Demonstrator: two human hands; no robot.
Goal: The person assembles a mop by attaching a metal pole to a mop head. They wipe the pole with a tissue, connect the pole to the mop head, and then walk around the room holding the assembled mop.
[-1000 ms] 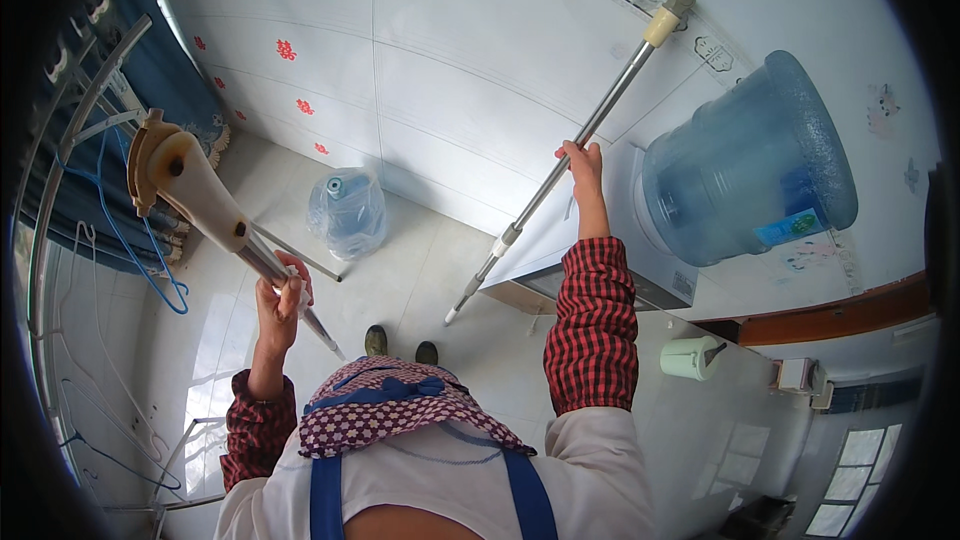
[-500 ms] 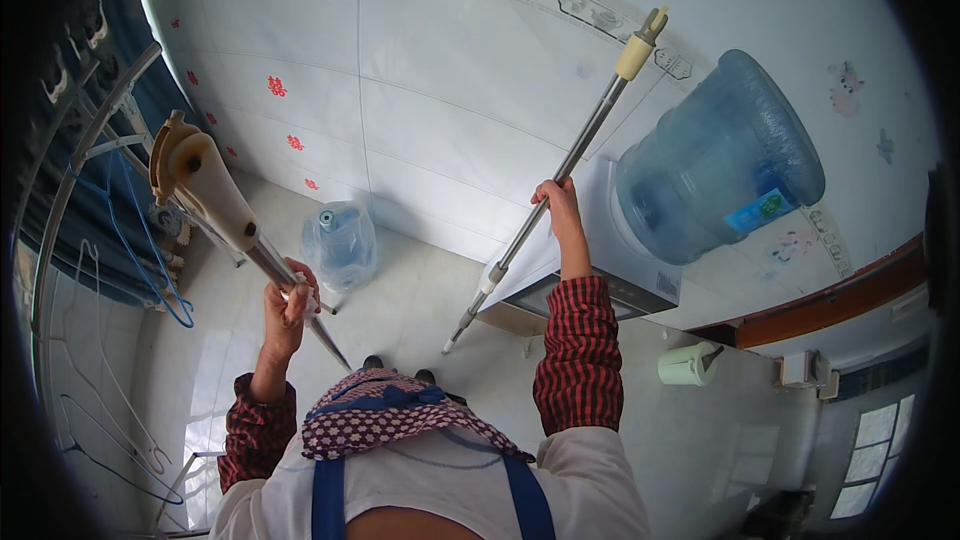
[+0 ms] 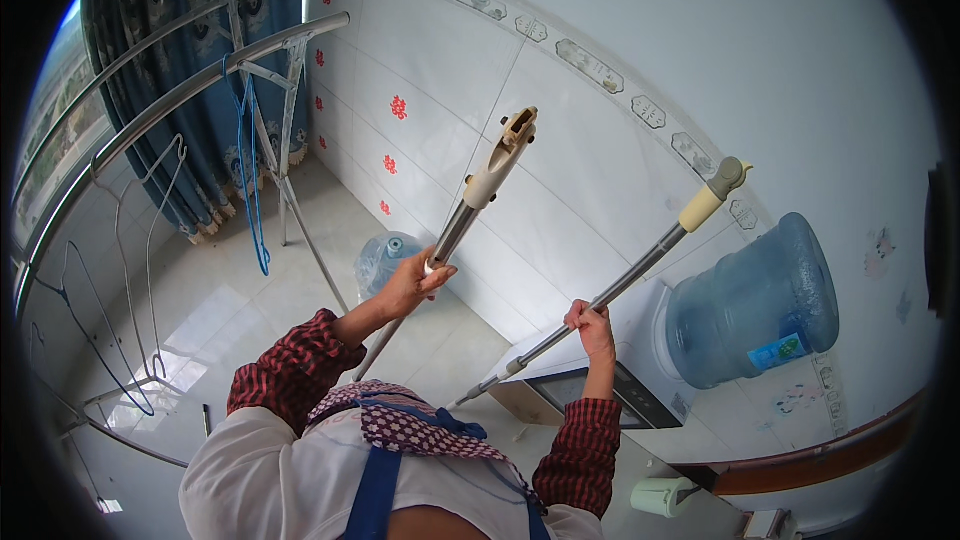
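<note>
My left hand (image 3: 408, 285) is wrapped round a metal pole (image 3: 457, 233) with a cream plastic end piece, notched at its tip and pointing up. The pole slants, and its lower part runs down behind my wrist toward the floor. In my right hand (image 3: 592, 327) is a second, telescopic metal pole (image 3: 640, 268), topped by a pale yellow collar and a grey-and-yellow tip. It leans up to the right, in front of a white water dispenser (image 3: 628, 345). The two poles stand apart. Behind my left hand, a blue water jug (image 3: 375, 258) in clear plastic is partly hidden.
A large blue water bottle (image 3: 745, 305) sits upside down on the dispenser. At the left stands a metal drying rack (image 3: 165, 125) with blue hangers (image 3: 252, 175) and white hangers, before a blue curtain (image 3: 190, 70). A pale green bin (image 3: 657, 497) is at lower right.
My left hand has moved right and its pole's end has swung toward the right pole. The right pole's end piece has turned. The view has shifted left, showing more drying rack.
</note>
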